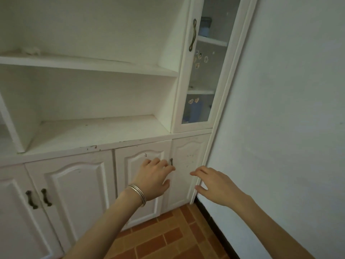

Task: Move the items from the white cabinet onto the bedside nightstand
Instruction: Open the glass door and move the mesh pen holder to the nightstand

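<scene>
The left hand (153,176), silver bangles at its wrist, curls its fingers at the small dark metal handle (171,161) on the tall white wooden cabinet (93,135); whether they grip it cannot be told, while the right hand (214,184) hovers beside it, spread and holding nothing. Hooking well behind the handle and pulling straight should open the door cleanly. The shut lower doors hide their contents; higher, blurred blue shapes (196,109) behind glass may be the items, and the nightstand is out of view.
</scene>
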`<act>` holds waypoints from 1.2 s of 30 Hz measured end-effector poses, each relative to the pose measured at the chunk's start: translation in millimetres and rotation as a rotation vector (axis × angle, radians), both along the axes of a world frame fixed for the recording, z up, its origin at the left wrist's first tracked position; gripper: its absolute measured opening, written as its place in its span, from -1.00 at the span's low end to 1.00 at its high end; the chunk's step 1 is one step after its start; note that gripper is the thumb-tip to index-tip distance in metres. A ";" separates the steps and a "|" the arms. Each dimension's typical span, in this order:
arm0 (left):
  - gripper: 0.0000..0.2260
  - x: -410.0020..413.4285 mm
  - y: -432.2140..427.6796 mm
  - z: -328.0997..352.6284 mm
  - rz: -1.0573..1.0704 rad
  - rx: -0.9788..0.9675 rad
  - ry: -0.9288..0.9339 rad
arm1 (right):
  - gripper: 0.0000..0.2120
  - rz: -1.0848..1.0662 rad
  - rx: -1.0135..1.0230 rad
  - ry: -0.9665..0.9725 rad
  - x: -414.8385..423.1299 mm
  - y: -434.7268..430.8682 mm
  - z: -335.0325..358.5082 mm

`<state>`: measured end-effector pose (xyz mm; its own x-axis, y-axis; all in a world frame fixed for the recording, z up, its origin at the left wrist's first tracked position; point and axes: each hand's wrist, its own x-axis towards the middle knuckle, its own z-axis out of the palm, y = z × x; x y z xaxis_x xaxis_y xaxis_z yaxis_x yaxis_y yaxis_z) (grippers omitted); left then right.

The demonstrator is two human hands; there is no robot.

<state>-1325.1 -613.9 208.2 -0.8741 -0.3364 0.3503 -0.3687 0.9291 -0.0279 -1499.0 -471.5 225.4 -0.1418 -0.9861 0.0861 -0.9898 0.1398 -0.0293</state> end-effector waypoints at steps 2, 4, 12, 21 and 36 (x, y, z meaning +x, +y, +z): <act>-0.65 -18.4 -11.3 0.4 -0.005 -0.010 0.002 | -0.57 0.005 -0.001 -0.002 -20.4 -7.6 2.4; -0.68 -37.6 -22.7 3.3 0.009 -0.032 0.006 | -0.57 0.018 -0.012 0.004 -38.6 -17.2 7.0; -0.69 -104.5 -76.3 22.6 0.006 -0.061 0.102 | -0.57 0.032 -0.074 0.033 -102.2 -78.4 26.8; -0.65 -177.4 -196.6 78.3 0.031 -0.155 0.117 | -0.58 0.007 -0.138 0.065 -168.9 -185.6 71.3; -0.62 -273.2 -344.9 158.5 0.040 -0.253 0.173 | -0.59 0.048 -0.379 0.164 -272.0 -349.5 173.8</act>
